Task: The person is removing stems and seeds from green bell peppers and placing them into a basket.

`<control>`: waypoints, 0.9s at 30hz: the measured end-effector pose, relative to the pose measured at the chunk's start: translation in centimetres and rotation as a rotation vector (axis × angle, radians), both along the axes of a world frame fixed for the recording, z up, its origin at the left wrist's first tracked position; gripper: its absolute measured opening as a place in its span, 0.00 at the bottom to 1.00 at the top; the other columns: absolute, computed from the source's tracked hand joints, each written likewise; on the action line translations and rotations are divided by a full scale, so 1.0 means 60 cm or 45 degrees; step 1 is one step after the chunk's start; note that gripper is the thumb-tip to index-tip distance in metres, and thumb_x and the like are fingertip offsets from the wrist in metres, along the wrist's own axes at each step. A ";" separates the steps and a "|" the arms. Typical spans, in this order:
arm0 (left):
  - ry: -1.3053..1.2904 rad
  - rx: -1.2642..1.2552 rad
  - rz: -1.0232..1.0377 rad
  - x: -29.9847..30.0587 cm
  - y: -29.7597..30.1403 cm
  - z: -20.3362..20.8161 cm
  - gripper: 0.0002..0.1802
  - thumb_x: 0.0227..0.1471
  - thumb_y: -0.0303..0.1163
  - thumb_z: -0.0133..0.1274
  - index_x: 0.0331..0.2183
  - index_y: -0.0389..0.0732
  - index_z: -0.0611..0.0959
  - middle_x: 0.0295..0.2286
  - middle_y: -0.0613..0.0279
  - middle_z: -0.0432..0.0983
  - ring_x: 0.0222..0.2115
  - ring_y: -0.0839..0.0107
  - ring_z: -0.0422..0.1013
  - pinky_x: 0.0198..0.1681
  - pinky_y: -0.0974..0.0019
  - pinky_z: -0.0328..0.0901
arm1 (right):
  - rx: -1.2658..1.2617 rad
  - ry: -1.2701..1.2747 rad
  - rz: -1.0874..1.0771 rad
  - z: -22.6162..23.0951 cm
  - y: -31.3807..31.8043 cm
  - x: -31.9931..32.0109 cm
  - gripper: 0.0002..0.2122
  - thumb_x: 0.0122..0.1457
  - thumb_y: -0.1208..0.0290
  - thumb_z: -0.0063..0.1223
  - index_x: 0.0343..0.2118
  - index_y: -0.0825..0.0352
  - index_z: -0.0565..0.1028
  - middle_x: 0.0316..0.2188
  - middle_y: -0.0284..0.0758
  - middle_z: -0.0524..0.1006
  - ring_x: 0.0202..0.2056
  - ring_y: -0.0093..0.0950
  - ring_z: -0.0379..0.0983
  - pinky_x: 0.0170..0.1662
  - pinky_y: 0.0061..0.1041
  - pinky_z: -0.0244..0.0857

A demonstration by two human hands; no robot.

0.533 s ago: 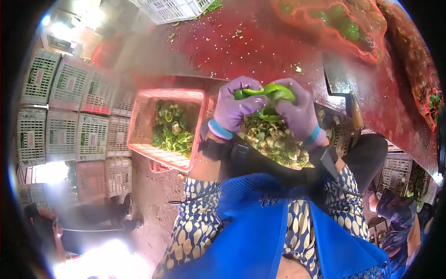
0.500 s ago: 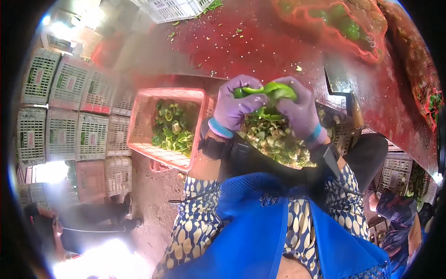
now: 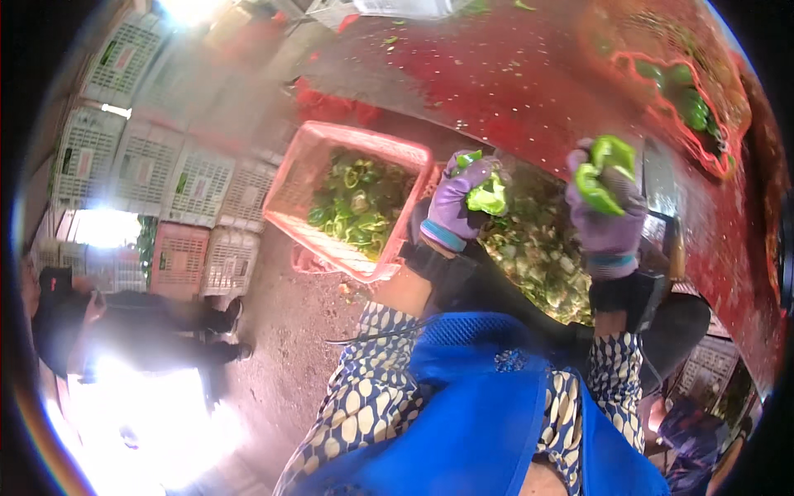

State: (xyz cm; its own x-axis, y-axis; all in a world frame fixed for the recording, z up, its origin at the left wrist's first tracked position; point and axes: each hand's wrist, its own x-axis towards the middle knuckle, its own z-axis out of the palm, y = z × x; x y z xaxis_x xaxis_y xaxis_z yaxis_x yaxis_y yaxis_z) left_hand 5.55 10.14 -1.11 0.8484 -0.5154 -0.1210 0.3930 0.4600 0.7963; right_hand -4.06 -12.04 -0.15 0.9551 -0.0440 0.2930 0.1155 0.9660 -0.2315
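Far left: white crates [image 3: 124, 157] stacked in rows, one pink crate [image 3: 178, 260] among them, and low beside them a person in dark clothes [image 3: 124, 318] bent over in strong glare. Next along, a pink basket [image 3: 289, 186] tilted on the ground, part filled with cut green pepper scraps [image 3: 356, 202]. Just right of its rim, left hand [image 3: 459, 202] in a purple glove with a blue cuff, fingers curled tight around a pepper piece [image 3: 488, 197], light green, held against the palm. Below and between both hands, a dark tub of pepper trimmings [image 3: 538, 256], heaped greenish and pale. Further right and a little higher, right hand [image 3: 608, 219], also purple-gloved, fingers closed round a second pepper piece [image 3: 602, 169], bright green, poking up above the knuckles. Two pieces well apart, one in each hand, both held over the tub. Beneath, spotted sleeves and a blue apron [image 3: 488, 422] filling the lower middle. Behind the hands, a red table [image 3: 513, 74] flecked with green bits. Top right, a red mesh bag [image 3: 662, 74] with whole green peppers [image 3: 682, 91] showing at its open mouth.
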 end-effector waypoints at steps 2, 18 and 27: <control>0.457 -0.192 -0.160 0.008 0.046 -0.021 0.10 0.53 0.25 0.58 0.39 0.46 0.78 0.34 0.61 0.79 0.33 0.66 0.77 0.34 0.60 0.75 | -0.054 0.129 -0.198 0.019 0.022 0.001 0.19 0.61 0.70 0.51 0.53 0.73 0.67 0.47 0.45 0.73 0.46 0.37 0.74 0.44 0.29 0.74; 0.204 -0.643 0.176 0.004 0.241 -0.089 0.26 0.52 0.40 0.55 0.52 0.42 0.75 0.44 0.57 0.77 0.42 0.58 0.74 0.48 0.50 0.70 | -2.200 -0.406 -0.829 0.070 0.163 0.044 0.31 0.58 0.59 0.58 0.60 0.69 0.62 0.59 0.51 0.63 0.61 0.48 0.58 0.63 0.40 0.52; 0.201 0.271 0.788 0.123 0.486 -0.065 0.36 0.52 0.46 0.56 0.58 0.43 0.65 0.53 0.53 0.65 0.53 0.52 0.63 0.53 0.47 0.66 | -2.601 0.567 -1.315 0.008 -0.081 -0.098 0.16 0.58 0.72 0.56 0.48 0.71 0.71 0.51 0.45 0.72 0.53 0.40 0.69 0.58 0.34 0.60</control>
